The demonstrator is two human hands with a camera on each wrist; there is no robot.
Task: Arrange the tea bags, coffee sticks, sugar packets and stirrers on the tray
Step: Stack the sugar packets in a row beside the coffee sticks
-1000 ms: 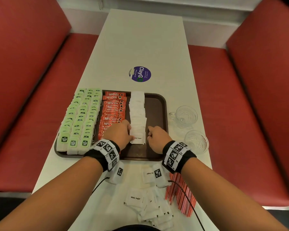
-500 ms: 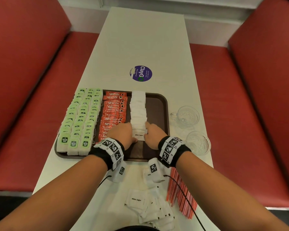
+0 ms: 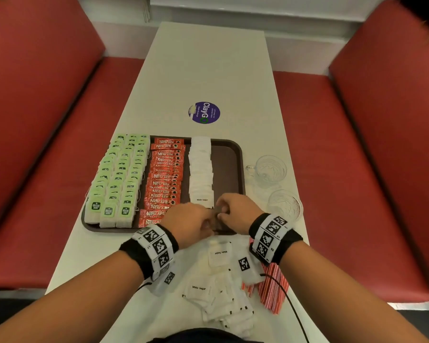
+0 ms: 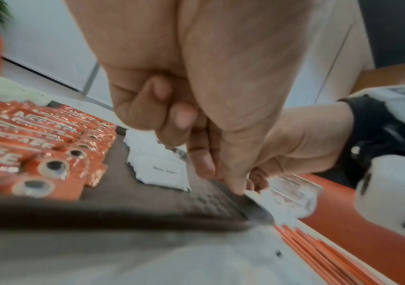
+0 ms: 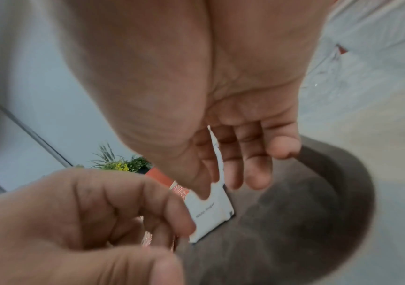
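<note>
Both my hands have pulled back from the sugar row (image 3: pixel 200 169); left hand (image 3: pixel 188 222) curled and empty, right hand (image 3: pixel 235 210) slack, empty. Brushing could scatter it.

"Nescafe" on coffee sticks (image 3: pixel 164 179); "White Sugar" on sugar packets (image 3: pixel 200 169); "ClayGo" on sticker (image 3: pixel 204 112).

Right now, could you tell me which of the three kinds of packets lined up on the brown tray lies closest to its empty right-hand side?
The white sugar packets: their column is rightmost on the brown plastic tray, beyond the orange coffee sticks and green tea bags.
</note>
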